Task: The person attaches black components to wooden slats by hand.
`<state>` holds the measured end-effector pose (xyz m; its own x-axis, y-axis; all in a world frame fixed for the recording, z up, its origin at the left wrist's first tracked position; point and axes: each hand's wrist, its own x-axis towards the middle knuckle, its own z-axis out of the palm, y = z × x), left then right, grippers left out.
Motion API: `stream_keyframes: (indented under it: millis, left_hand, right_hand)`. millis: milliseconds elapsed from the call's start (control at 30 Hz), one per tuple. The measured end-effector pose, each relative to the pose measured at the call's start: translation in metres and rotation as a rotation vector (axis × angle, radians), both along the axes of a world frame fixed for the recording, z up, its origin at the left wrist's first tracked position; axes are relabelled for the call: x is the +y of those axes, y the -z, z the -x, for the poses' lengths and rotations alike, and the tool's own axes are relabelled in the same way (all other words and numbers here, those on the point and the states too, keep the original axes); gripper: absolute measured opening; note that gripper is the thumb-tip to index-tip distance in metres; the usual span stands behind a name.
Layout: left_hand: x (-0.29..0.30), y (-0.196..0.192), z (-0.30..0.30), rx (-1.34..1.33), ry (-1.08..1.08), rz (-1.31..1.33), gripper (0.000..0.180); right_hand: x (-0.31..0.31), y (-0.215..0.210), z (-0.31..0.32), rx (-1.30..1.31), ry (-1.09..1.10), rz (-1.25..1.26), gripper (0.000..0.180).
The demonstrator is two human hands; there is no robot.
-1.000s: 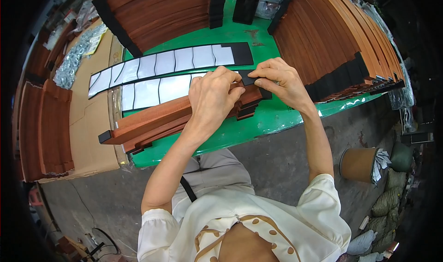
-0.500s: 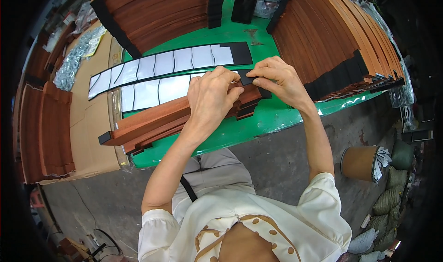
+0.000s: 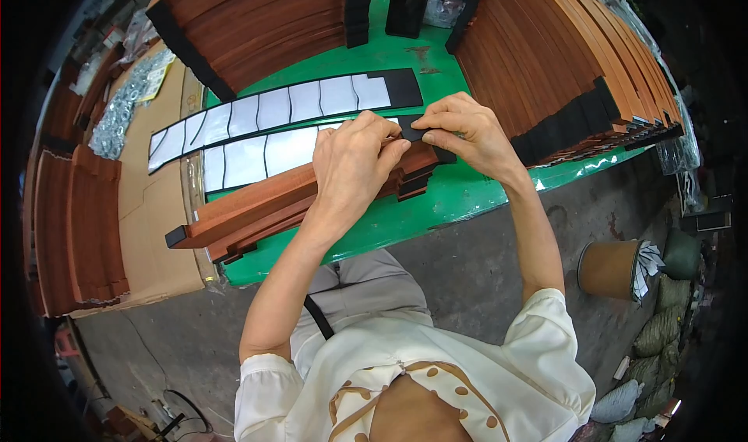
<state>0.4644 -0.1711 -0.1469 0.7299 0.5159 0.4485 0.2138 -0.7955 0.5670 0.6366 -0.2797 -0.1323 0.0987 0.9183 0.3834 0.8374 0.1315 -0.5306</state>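
My left hand point(image 3: 351, 162) grips a reddish-brown wooden strip point(image 3: 257, 210) near its right end, thumb and fingers over the top edge. At that end, a small black foam-like patch point(image 3: 410, 128) is pinched between the thumb and forefinger of my right hand point(image 3: 463, 137). The strip's left end carries a black cap-like covering point(image 3: 177, 236). More wooden strips point(image 3: 234, 243) lie under and beside it. Just beyond are two long black sheets, an upper one point(image 3: 405, 88) and a lower one point(image 3: 234, 162), both with white-backed sections; my left hand partly covers the lower.
Stacked wooden pieces with black ends stand at the back point(image 3: 265, 29) and right point(image 3: 530, 60) of the green tabletop point(image 3: 460, 197). More pieces point(image 3: 89, 232) rest on cardboard point(image 3: 148, 232) at left, near bagged metal parts point(image 3: 117, 126). A phone-like black slab point(image 3: 407, 6) lies behind; a brown bin point(image 3: 608, 269) stands on the floor.
The view has shifted slightly. My right fingers have moved a little against the black patch, which now sits closer to my left fingertips. Both hands keep their holds.
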Motion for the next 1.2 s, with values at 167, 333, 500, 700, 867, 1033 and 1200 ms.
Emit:
stream_keyframes:
  millis: [167,333,500,700,867,1033,1200]
  left_hand:
    - [-0.002,-0.002,0.001,0.016,-0.007,-0.040,0.018]
    - [-0.002,-0.001,0.000,0.008,-0.003,-0.032,0.017]
    - [-0.003,0.001,-0.001,-0.019,-0.019,-0.026,0.016]
    - [-0.005,-0.001,-0.002,-0.063,0.016,-0.059,0.013]
    - [-0.005,0.000,-0.002,-0.075,0.020,-0.017,0.013]
    - [-0.005,-0.001,-0.001,-0.067,0.019,-0.034,0.013]
    - [-0.007,0.000,-0.002,-0.074,0.026,-0.019,0.011]
  right_hand:
    - [-0.004,0.004,-0.002,0.030,0.002,0.010,0.021]
    - [-0.016,0.010,-0.015,0.464,0.103,-0.020,0.026]
    - [-0.015,0.016,-0.007,0.385,0.127,-0.023,0.021]
    - [-0.016,0.023,-0.009,0.426,0.133,-0.036,0.020]
    - [-0.015,0.027,-0.009,0.430,0.128,-0.069,0.020]
    - [-0.014,0.028,-0.010,0.427,0.140,-0.081,0.020]
    - [-0.014,0.028,-0.008,0.476,0.140,-0.069,0.018]
